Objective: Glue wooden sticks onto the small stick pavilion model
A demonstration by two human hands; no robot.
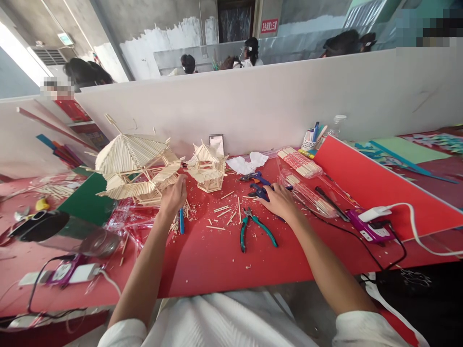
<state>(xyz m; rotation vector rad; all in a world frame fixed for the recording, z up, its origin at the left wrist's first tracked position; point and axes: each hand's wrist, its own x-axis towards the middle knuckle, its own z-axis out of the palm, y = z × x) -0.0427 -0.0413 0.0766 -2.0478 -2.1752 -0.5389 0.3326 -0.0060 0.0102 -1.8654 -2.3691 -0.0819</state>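
Note:
My left hand (172, 196) reaches to the right edge of a large pavilion model (132, 156) built of thin wooden sticks. Its fingers are drawn together by the lower roof, and what they pinch is hidden. A smaller stick pavilion (207, 168) stands just to the right. My right hand (279, 201) is closed over a dark blue tool (261, 193), largely covered by the fingers; its kind is unclear. Behind that lies another blue-handled tool (255, 177). Green-handled cutting pliers (249, 226) rest spread between my arms. Short cut sticks (224, 212) lie scattered nearby.
Packs of sticks (300, 163) and a purple power strip (369, 226) with cords sit on the right, beside a leaning red board (390, 188). On the left are a clear jar (83, 236) and a green board (90, 200). A white partition (253, 106) closes the back.

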